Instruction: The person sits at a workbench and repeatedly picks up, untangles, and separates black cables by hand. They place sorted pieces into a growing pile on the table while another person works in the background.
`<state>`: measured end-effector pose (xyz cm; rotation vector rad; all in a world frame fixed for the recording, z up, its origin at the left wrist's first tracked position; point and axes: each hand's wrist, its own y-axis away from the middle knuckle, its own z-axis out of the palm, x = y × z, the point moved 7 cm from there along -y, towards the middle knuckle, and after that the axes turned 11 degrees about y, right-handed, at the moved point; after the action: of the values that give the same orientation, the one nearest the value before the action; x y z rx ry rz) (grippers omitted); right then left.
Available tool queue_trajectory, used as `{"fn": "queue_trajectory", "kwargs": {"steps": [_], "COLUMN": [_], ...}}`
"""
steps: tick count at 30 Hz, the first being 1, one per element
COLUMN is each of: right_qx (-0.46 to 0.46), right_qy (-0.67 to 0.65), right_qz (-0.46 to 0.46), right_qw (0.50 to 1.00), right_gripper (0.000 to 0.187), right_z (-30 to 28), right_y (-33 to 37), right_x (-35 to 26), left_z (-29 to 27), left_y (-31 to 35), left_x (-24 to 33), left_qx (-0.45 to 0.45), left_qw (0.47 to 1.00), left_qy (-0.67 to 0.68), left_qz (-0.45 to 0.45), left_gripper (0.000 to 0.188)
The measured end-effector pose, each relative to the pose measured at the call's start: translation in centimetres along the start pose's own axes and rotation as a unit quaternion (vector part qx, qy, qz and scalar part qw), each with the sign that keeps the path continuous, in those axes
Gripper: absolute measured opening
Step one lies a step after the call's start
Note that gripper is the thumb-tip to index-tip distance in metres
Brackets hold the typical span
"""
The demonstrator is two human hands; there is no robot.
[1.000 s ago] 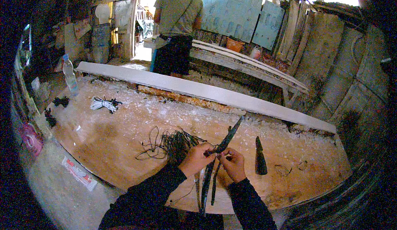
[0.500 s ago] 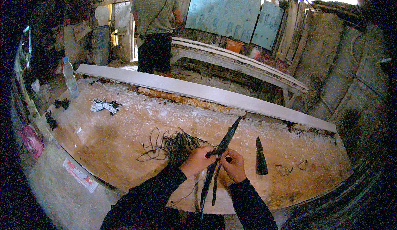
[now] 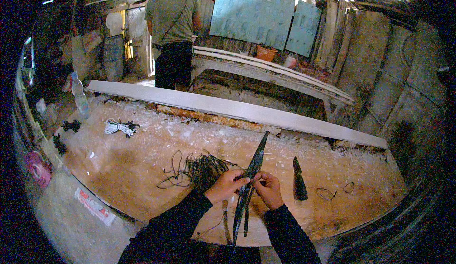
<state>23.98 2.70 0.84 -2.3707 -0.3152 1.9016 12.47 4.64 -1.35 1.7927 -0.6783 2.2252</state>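
My left hand [image 3: 225, 186] is closed round the middle of a long, dark, narrow piece [image 3: 257, 158] that tapers at both ends. It stands at a slant over the near edge of the worktable. Close against it, my right hand [image 3: 269, 191] is pinched at the piece's right edge; whatever lies between those fingertips is too small to make out. A thinner dark strip [image 3: 246, 219] hangs below the hands. Just left of my left hand lies a tangled bundle of dark cords [image 3: 205, 167]. To the right, a dark pointed object [image 3: 299, 184] rests on the wooden top.
A long white board [image 3: 228, 108] runs along the table's far edge. White cord [image 3: 117, 127] in a bundle, dark clumps [image 3: 71, 125] and a plastic bottle [image 3: 80, 95] are at the left. Beyond, a person [image 3: 172, 26] stands near a bench [image 3: 266, 70]. Pale scraps litter the tabletop.
The long dark piece has swung more upright, its upper tip moving left. Both hands stay close together on it. The person at the back shows slightly farther left.
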Motion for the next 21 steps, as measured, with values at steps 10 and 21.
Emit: {"fn": "queue_trajectory", "kwargs": {"steps": [10,21], "right_qx": [-0.024,-0.138], "right_qy": [-0.138,-0.24], "right_qz": [0.062,0.012], "right_qw": [0.988,0.961], "right_gripper": [0.004,0.007], "right_z": [0.7,0.1], "right_y": [0.7,1.1], "right_x": [-1.0,-1.7], "left_z": [-0.6,-3.3], "left_y": [0.2,0.3], "left_x": [-0.4,0.6], "left_qx": [-0.001,0.163], "left_qw": [0.995,0.986], "left_qy": [-0.006,-0.031], "left_qz": [-0.098,0.013], "left_gripper": [0.03,0.011]}}
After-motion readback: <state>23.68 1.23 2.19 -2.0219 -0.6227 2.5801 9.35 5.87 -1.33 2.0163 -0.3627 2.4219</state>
